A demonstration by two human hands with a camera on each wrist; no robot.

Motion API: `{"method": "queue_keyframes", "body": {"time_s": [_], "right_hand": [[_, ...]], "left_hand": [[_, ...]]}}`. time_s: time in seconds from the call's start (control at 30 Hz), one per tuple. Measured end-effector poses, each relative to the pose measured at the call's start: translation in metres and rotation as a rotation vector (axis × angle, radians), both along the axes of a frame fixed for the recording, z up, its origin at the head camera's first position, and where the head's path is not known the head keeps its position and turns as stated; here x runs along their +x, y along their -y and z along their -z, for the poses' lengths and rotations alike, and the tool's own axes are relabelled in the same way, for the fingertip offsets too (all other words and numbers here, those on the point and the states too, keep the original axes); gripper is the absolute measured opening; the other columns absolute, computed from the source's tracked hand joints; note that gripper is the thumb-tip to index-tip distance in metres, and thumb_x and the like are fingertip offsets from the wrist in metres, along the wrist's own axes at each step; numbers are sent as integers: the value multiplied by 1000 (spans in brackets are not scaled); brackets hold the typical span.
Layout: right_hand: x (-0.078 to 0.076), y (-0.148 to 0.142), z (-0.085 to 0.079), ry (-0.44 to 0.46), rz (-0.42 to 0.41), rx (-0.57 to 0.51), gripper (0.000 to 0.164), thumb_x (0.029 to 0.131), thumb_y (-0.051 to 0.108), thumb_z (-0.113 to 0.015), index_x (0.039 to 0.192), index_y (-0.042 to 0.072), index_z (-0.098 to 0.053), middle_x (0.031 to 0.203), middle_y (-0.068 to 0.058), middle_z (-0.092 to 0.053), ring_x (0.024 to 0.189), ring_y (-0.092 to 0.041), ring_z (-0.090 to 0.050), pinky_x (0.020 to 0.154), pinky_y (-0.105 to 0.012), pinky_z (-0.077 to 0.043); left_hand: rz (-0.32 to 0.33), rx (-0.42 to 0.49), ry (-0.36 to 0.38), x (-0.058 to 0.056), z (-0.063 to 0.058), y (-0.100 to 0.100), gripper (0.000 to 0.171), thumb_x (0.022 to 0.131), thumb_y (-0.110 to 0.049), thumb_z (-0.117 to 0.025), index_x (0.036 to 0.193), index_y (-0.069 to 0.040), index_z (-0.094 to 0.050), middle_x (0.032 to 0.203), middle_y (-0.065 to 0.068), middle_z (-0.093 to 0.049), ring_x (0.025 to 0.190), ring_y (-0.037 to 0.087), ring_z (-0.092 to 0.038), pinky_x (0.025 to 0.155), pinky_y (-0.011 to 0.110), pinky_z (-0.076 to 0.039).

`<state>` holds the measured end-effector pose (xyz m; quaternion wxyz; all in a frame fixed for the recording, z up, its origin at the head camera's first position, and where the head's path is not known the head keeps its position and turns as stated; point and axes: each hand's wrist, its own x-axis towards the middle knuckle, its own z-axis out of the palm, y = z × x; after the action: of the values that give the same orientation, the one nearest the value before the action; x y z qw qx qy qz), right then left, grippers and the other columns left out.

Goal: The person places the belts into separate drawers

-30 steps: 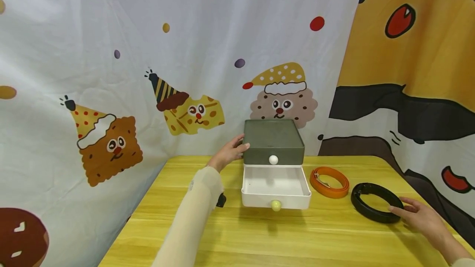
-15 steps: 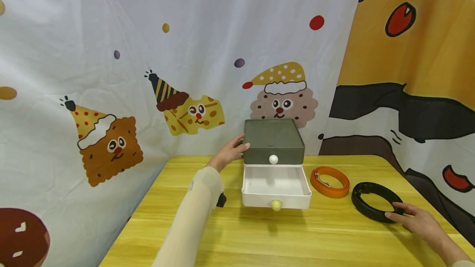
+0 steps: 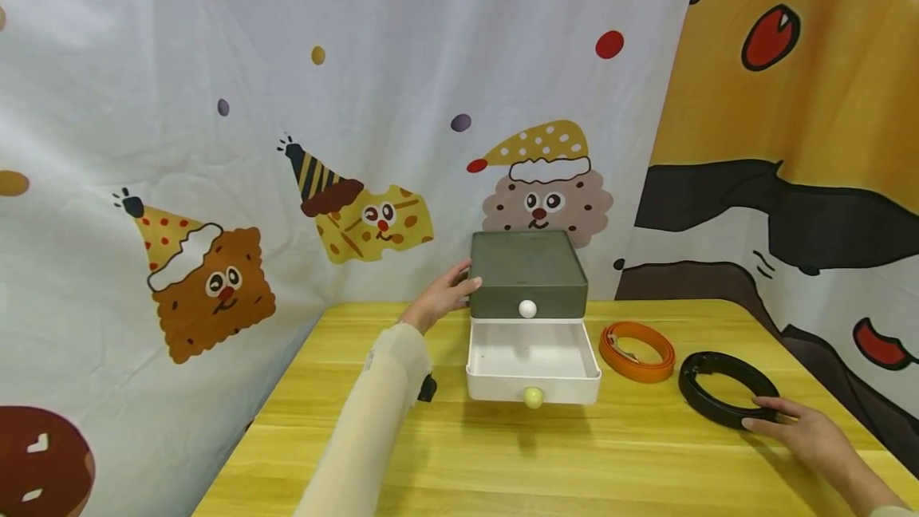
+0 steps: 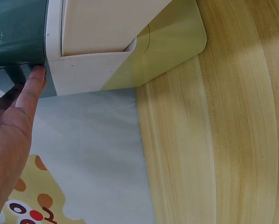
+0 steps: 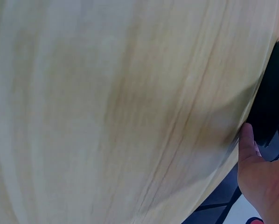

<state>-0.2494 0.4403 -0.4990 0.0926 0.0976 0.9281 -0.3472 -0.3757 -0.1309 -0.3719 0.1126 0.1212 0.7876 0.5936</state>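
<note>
A small drawer box with a grey-green upper drawer stands on the table. Its white lower drawer is pulled out, with nothing inside. My left hand rests against the box's left side, fingers extended; the left wrist view shows a fingertip at the green part's edge. To the right, a coiled black belt lies on the table. My right hand holds its near right edge between thumb and fingers. In the right wrist view the belt is partly cut off by the frame.
A coiled orange belt with a metal buckle lies between the drawer box and the black belt. The wooden table ends at a cartoon-printed curtain behind and beside it.
My right hand has shifted slightly toward me and left along the black belt, thumb now outside its near edge. The left hand, box and belts stay in place.
</note>
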Motion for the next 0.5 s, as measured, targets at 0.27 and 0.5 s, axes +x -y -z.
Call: {"method": "queue_keyframes", "body": {"time_s": [0.27, 0.5], "right_hand": [[3, 3, 1, -55, -36, 97, 91, 81, 62, -73, 130, -11, -53, 135, -45, -40, 118, -63, -40, 87, -66, -41], [6, 6, -1, -99, -59, 149, 78, 82, 62, -72, 118, -7, -60, 123, -42, -52, 111, -58, -50, 80, -60, -46]], "left_hand": [[-3, -11, -5, 0, 1, 0, 74, 98, -44, -60, 160, -28, -23, 164, 9, -18, 143, 30, -33, 111, 46, -38], [0, -8, 1, 1, 1, -1, 73, 99, -43, -60, 160, -27, -23, 164, 8, -18, 144, 28, -32, 111, 45, -38]]}}
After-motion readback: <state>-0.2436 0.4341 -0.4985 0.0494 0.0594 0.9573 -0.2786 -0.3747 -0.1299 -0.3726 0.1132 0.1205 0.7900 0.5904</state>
